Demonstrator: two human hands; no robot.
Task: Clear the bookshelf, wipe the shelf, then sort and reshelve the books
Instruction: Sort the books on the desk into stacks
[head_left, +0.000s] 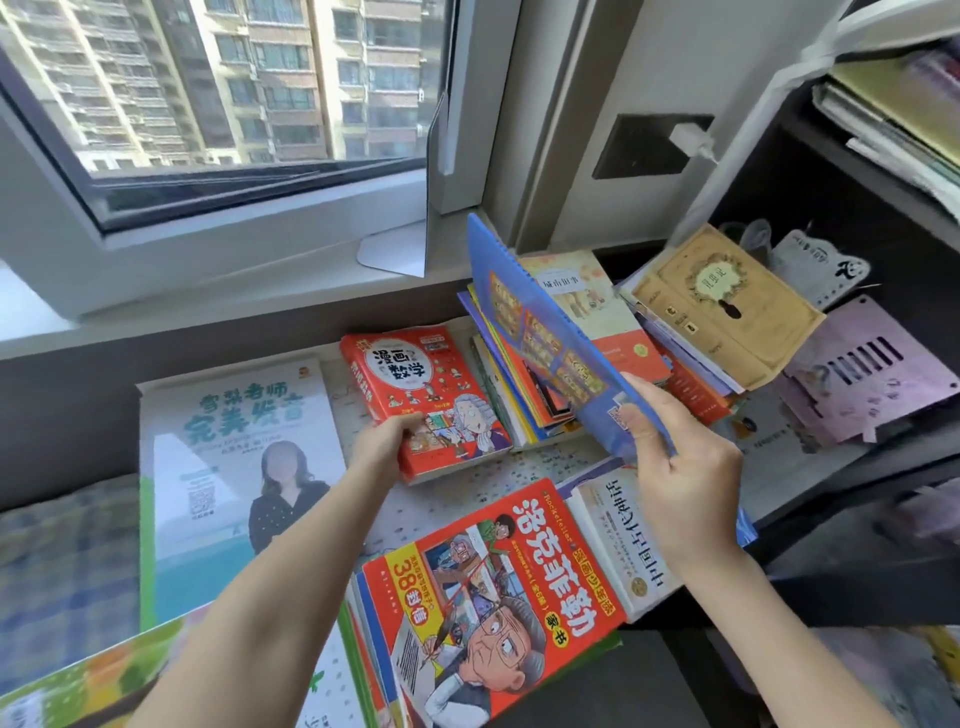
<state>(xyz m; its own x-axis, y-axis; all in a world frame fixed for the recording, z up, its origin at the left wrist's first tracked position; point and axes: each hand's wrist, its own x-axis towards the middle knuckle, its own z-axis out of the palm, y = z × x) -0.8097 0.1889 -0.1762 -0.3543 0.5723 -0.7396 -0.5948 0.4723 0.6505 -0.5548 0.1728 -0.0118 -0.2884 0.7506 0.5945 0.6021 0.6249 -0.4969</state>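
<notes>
The left hand (387, 441) grips the near corner of the thick red cartoon-covered paperback (431, 384). Just right of that paperback, the right hand (685, 467) pinches a thin blue booklet (540, 332), which tilts up over a slumped pile of books (613, 312).

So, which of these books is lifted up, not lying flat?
The thin blue book, which the right hand pinches by its lower corner: it stands tilted above the pile, while the others around it lie flat.

Head view, downward, close over books (493, 587)
</notes>
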